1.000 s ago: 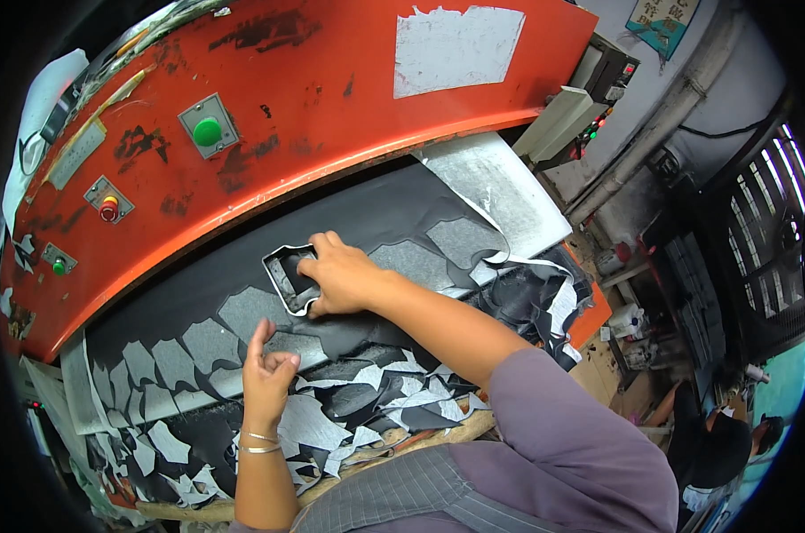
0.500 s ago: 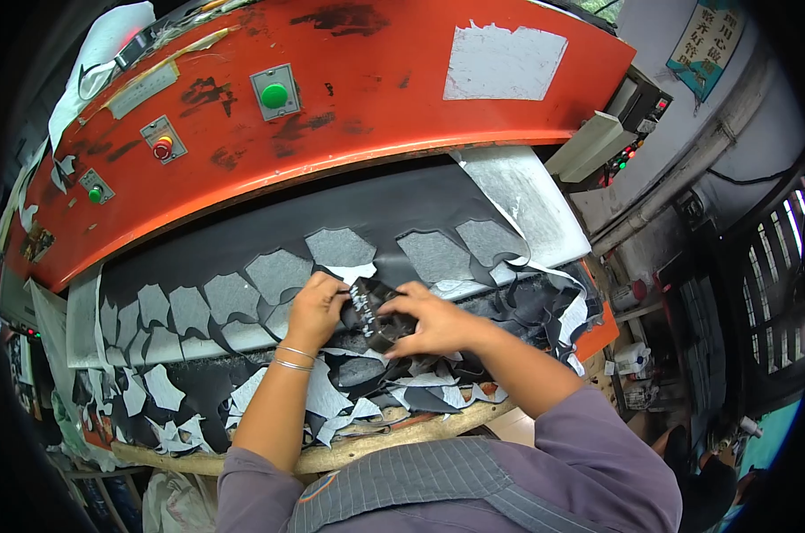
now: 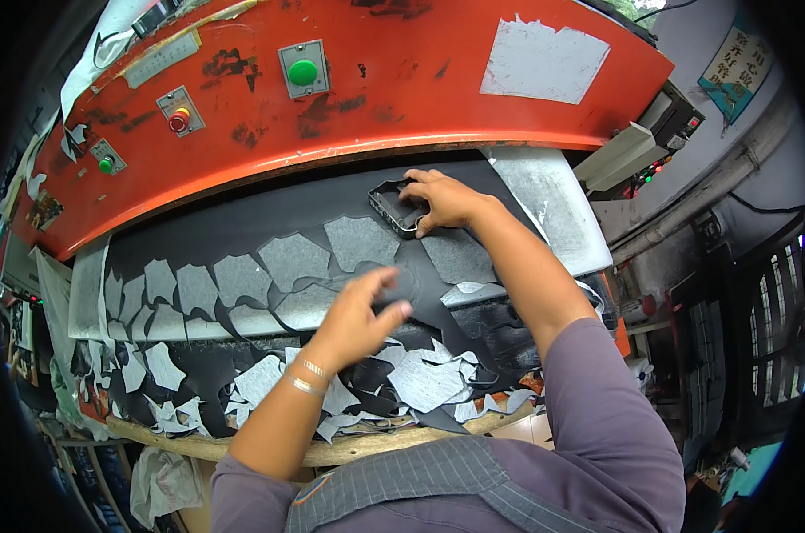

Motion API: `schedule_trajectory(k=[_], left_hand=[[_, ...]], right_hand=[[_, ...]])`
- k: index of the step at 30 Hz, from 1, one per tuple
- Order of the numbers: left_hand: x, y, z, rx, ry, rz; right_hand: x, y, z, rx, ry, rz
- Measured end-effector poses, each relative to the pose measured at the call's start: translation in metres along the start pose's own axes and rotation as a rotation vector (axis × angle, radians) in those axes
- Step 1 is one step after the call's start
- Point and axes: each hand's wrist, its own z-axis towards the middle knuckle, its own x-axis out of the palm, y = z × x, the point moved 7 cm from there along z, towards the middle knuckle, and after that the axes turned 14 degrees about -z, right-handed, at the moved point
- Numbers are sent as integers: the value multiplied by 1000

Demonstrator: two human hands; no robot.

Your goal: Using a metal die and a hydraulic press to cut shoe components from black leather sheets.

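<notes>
My right hand (image 3: 448, 202) grips the rim of a dark metal cutting die (image 3: 388, 206), an open frame with an angular outline. The die rests on a black sheet of leather-like material (image 3: 269, 213), beyond a row of grey cut-out gaps. My left hand (image 3: 358, 322) hovers nearer to me, slightly blurred, its fingers apart and nothing in them. Below it lie pale grey, black-backed offcuts and cut pieces (image 3: 424, 377) in a heap. Part of the die's inside is hidden by my right fingers.
A red-orange press beam (image 3: 402, 98) spans the back, with green buttons (image 3: 303, 73) and a red knob (image 3: 179, 120). The white cutting bed (image 3: 558, 209) shows at the right. A wooden rail (image 3: 331, 453) runs along the front edge. A control box (image 3: 664, 124) stands at the right.
My right hand has carried the die forward and to the right onto the black sheet. My left hand has let go of it and moved right and nearer to me, fingers spreading.
</notes>
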Motion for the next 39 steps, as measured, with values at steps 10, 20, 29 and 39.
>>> schedule_trajectory(k=[10,20,29,39], left_hand=[[4,69,80,66,-403,327],[3,73,82,-65,-351,132],[3,68,75,-67,-332,112],[-105,66,16,181,-538,-251]], right_hand=[[34,-45,-44,198,-265,142],[39,-47,-40,142,-254,72],[41,-39,-46,161,-198,-16],[35,12,-97,577,-277,-124]])
